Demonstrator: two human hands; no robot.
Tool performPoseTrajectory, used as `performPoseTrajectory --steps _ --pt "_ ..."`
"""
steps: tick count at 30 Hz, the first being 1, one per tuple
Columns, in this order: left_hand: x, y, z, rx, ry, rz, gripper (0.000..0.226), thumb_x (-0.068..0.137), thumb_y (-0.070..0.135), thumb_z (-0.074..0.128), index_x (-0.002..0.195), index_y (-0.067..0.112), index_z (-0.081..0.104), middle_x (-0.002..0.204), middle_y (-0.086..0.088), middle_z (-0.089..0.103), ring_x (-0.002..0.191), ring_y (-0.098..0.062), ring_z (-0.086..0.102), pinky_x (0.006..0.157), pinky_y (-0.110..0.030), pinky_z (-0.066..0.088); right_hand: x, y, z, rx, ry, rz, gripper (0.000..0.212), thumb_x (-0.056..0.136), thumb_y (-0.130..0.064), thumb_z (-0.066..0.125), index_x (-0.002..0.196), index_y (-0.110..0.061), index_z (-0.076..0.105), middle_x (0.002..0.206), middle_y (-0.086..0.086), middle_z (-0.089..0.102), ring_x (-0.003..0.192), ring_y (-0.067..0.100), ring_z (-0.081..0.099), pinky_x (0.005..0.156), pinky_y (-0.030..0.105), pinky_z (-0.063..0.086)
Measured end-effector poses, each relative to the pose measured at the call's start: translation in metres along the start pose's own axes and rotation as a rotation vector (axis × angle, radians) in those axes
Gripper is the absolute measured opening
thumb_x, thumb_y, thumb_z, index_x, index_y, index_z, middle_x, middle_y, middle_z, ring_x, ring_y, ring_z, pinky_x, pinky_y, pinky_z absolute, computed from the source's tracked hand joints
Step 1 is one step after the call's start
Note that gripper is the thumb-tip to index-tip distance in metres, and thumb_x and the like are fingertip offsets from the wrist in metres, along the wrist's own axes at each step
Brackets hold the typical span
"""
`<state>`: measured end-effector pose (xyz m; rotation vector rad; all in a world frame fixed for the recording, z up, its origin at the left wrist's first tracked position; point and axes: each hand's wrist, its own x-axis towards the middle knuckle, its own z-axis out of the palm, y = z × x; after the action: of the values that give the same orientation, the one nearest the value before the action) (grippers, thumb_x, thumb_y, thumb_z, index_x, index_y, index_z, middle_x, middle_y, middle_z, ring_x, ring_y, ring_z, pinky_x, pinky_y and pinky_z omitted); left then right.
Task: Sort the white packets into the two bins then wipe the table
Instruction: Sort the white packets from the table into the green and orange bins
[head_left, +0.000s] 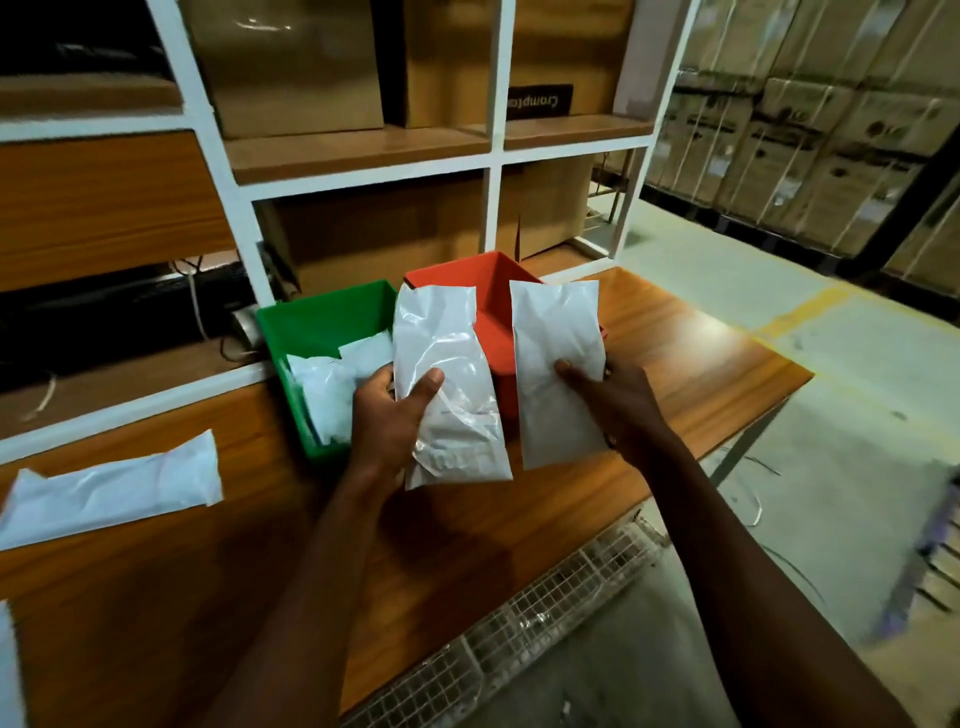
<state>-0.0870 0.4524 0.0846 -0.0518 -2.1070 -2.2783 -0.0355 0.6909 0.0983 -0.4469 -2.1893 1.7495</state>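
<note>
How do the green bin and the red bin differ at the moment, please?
The green bin shows white packets inside; the red bin shows none, though the held packets hide part of it. The green bin stands left of the red bin. Both are open plastic bins on the wooden table.

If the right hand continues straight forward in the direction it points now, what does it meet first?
Probably the red bin. The right hand holds a white packet upright, reaching up and left in the picture, and the bin stands just behind that packet. Depth is unclear, so the packet may clear the rim and enter the bin.
</note>
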Motion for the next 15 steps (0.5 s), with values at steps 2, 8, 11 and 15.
performPoseTrajectory --steps 2,8,11,15 --pt "0.014 0.0 0.023 0.012 0.052 -0.004 0.025 0.086 0.02 0.075 0.106 0.006 0.07 0.095 -0.002 0.075 0.076 -0.007 0.071 0.064 -0.023 0.057 0.028 -0.002 -0.015 -0.016 -0.024 -0.001 0.052 0.086 -0.041 0.077 0.13 -0.016 0.064 0.117 -0.003 0.072 0.1 0.016 0.07 0.08 0.034 0.059" --pt "0.066 -0.001 0.065 0.086 0.179 -0.035 0.027 0.086 0.025 0.074 0.107 0.009 0.069 0.096 0.0 0.074 0.078 -0.007 0.071 0.066 -0.025 0.059 0.112 -0.013 -0.028 -0.073 -0.088 0.025 0.047 0.086 -0.038 0.077 0.123 -0.011 0.066 0.108 -0.001 0.072 0.093 0.018 0.07 0.077 0.037 0.061" --pt "0.108 -0.006 0.082 0.119 0.183 -0.065 0.028 0.085 0.029 0.074 0.108 0.013 0.069 0.101 -0.001 0.074 0.086 -0.017 0.072 0.078 -0.038 0.061 0.158 -0.017 -0.022 -0.086 -0.125 0.037 0.044 0.084 -0.037 0.081 0.117 -0.011 0.069 0.102 0.0 0.074 0.088 0.016 0.072 0.075 0.035 0.062" --pt "0.155 -0.009 0.107 0.209 0.208 -0.069 0.029 0.086 0.029 0.074 0.11 0.015 0.068 0.107 -0.002 0.073 0.091 -0.02 0.071 0.084 -0.042 0.059 0.209 -0.025 -0.008 -0.127 -0.192 0.075 0.033 0.085 -0.034 0.08 0.109 -0.019 0.064 0.095 -0.007 0.07 0.085 0.013 0.069 0.066 0.028 0.058"
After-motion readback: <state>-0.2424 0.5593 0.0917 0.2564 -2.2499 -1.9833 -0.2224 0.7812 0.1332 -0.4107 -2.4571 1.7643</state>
